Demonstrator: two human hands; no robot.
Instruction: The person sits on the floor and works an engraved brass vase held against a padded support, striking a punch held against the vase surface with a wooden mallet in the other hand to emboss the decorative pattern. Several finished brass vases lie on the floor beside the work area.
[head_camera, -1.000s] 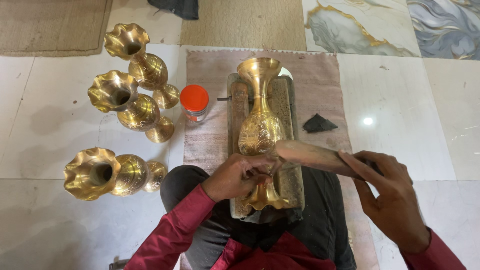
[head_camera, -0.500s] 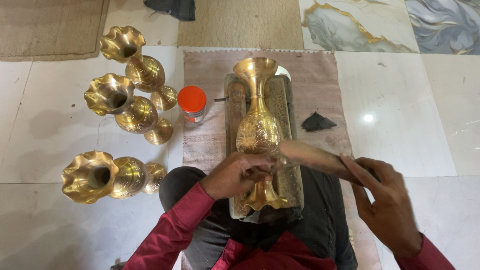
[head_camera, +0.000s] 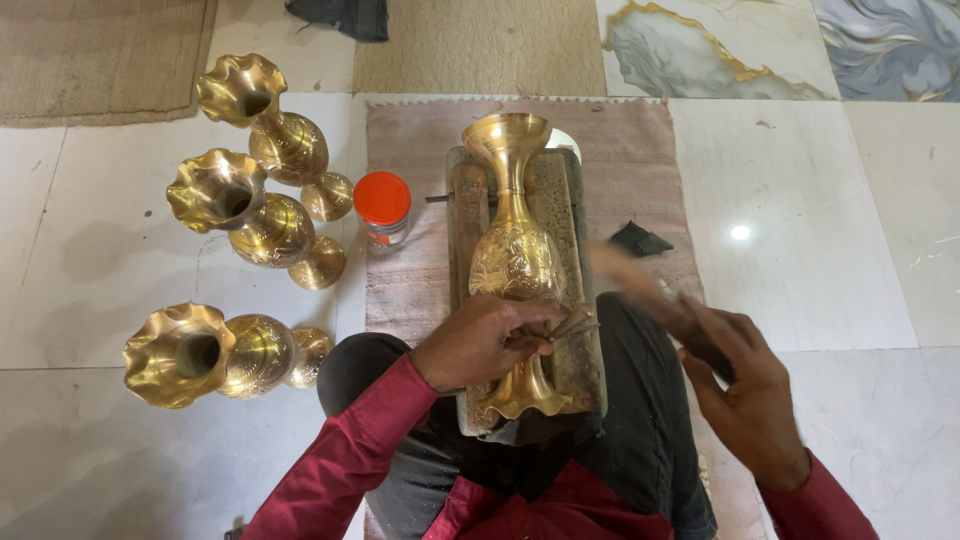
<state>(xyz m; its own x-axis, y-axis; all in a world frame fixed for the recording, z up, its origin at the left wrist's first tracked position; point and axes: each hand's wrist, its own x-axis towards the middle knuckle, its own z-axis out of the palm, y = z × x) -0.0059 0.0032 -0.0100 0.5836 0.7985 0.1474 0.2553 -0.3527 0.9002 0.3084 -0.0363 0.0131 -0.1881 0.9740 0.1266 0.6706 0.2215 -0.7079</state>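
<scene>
The brass vase (head_camera: 515, 262) lies on its side along a worn wooden block (head_camera: 578, 345) at the centre of the view, mouth toward 12 o'clock and flared foot toward 6 o'clock, over the person's lap. The left hand (head_camera: 480, 340) is closed around the vase's narrow stem just above the foot and pinches a thin metal tool (head_camera: 572, 326) against it; this grip sits where it did half a second ago. The right hand (head_camera: 745, 385) holds a wooden mallet (head_camera: 640, 285), fingers wrapped on its handle. The change is in the mallet: earlier it lay low across the vase's belly, close to the left hand, and now it is lifted away toward 2 o'clock of the stem, blurred with motion, with the right hand drawn a little farther out toward 4 o'clock.

An orange-lidded jar (head_camera: 382, 206) stands on the pinkish mat (head_camera: 640, 150) at 9 o'clock of the vase. Three more brass vases lie on the tiled floor (head_camera: 820, 260) at 9 to 10 o'clock: a far vase (head_camera: 272, 128), a middle vase (head_camera: 250, 212) touching it, and a near vase (head_camera: 205, 352) well apart. A dark scrap (head_camera: 640, 240) lies at 3 o'clock. These have not moved.
</scene>
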